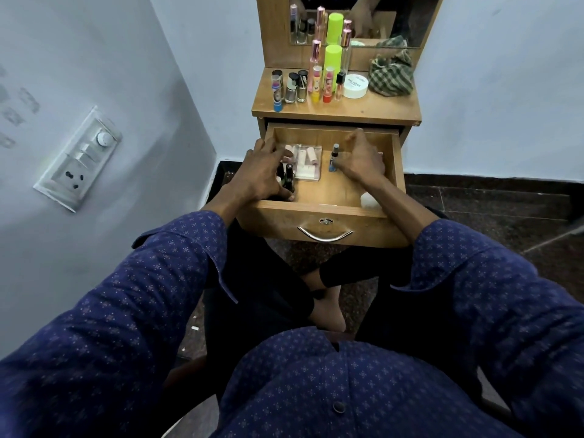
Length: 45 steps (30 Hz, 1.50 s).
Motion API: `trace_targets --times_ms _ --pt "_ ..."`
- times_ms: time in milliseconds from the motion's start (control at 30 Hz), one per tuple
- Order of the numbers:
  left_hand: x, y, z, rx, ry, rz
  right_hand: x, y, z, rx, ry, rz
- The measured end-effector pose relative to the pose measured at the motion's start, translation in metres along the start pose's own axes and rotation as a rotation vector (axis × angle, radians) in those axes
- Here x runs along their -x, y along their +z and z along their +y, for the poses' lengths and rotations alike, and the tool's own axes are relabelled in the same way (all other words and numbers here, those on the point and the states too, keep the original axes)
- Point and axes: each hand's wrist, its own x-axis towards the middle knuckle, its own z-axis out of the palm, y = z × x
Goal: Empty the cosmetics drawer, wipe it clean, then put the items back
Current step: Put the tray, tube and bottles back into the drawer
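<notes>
The wooden drawer (328,191) of a small dressing table stands pulled open. Inside lie a clear plastic box (305,162) of pale tubes, some dark bottles (286,180) at the left and a small blue bottle (334,159). My left hand (262,172) is inside the drawer, fingers curled around the dark bottles. My right hand (360,159) reaches in at the right, fingers touching the blue bottle. A white round item (369,200) lies in the front right corner.
On the tabletop (363,109) stand several lipsticks, nail polishes and perfume bottles, a neon green can (332,63), a white cream jar (355,85) and a checked cloth (392,74). A mirror sits behind. A switchboard (79,159) is on the left wall. My crossed legs are under the drawer.
</notes>
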Motion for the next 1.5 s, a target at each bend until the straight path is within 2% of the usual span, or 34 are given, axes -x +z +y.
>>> trace_targets --times_ms 100,267,433,667,867,1300,1500 --pt "0.000 0.001 0.000 0.003 -0.013 -0.001 -0.007 0.004 0.003 0.052 -0.027 -0.084" --pt "0.001 0.003 -0.001 0.008 -0.025 0.003 -0.008 0.006 0.003 0.083 -0.055 -0.031" --pt "0.000 0.006 0.000 -0.001 -0.029 -0.004 0.007 0.013 0.000 0.101 -0.082 -0.093" --pt "0.001 0.006 -0.001 -0.003 -0.025 0.008 0.012 0.039 -0.008 -0.073 -0.237 -0.228" --pt "-0.002 0.008 -0.004 -0.004 -0.027 0.024 0.009 0.054 -0.024 -0.190 -0.156 -0.289" --pt "-0.007 0.014 -0.009 0.010 0.003 0.042 0.010 0.059 -0.020 -0.162 -0.084 -0.294" --pt "-0.009 0.008 -0.008 0.085 0.027 0.153 0.002 0.040 -0.020 -0.012 -0.135 -0.203"
